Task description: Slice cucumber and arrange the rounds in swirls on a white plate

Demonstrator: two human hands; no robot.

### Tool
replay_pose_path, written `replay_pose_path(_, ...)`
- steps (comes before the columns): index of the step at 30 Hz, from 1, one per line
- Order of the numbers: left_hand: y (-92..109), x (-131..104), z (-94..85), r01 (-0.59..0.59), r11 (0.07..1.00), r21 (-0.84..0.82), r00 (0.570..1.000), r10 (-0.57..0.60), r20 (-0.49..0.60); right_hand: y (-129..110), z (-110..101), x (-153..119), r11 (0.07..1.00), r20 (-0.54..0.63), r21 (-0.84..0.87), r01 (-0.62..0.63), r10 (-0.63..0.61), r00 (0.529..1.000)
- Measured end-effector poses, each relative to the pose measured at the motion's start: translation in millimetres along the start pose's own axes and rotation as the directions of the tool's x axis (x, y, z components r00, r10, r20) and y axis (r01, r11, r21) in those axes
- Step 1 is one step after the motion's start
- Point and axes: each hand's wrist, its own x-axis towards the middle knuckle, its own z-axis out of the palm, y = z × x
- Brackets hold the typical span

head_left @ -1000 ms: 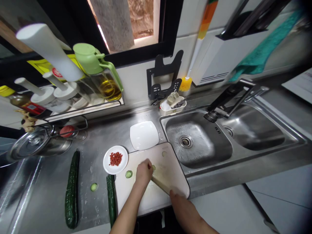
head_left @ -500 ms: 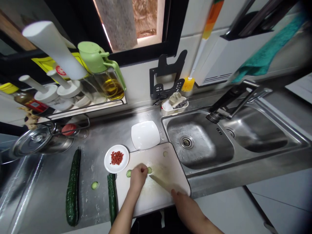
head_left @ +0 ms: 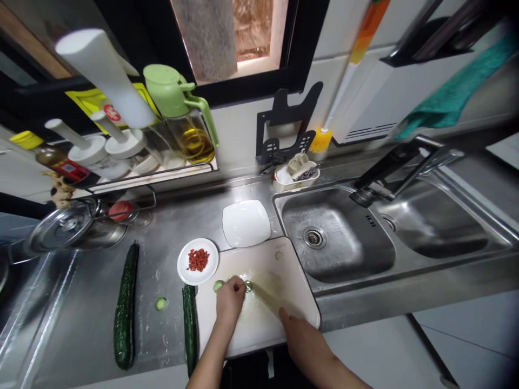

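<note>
On the white cutting board (head_left: 259, 324), my left hand (head_left: 232, 297) is closed, its fingertips pinched on a small piece of cucumber (head_left: 248, 286). My right hand (head_left: 298, 332) is wrapped round the handle of a knife (head_left: 265, 296), whose blurred blade points left to that piece. One cucumber slice (head_left: 219, 284) lies just left of my left hand, and another pale slice (head_left: 279, 255) is near the board's top right. A cut cucumber (head_left: 190, 329) lies along the board's left edge. Farther left are a cucumber end (head_left: 161, 304) and a whole cucumber (head_left: 126, 310).
Behind the board stand a small plate (head_left: 182, 272) of chopped red pieces and a white square dish (head_left: 246, 223). To the right is a double sink (head_left: 340, 232) with a black faucet (head_left: 375, 175). A rack (head_left: 162, 175) at the back left holds bottles and jars.
The whole view has shifted slightly, moving the scene to the right. The knife blade has moved up against the cucumber piece at my left fingertips.
</note>
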Motion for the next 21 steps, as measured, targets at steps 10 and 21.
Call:
replay_pose_path(10,-0.9,1.9,-0.2,0.016,1.0,0.007,1.0,-0.016,0.024,-5.8,-5.7,3.1,0.999,0.021,0.037,-0.007,0.007,1.0)
replay_pose_path(21,-4.2,4.0,1.6,0.017,1.0,0.007,1.0,-0.017,0.026,-7.1,9.3,9.0,0.995,-0.027,0.093,0.032,-0.029,0.999)
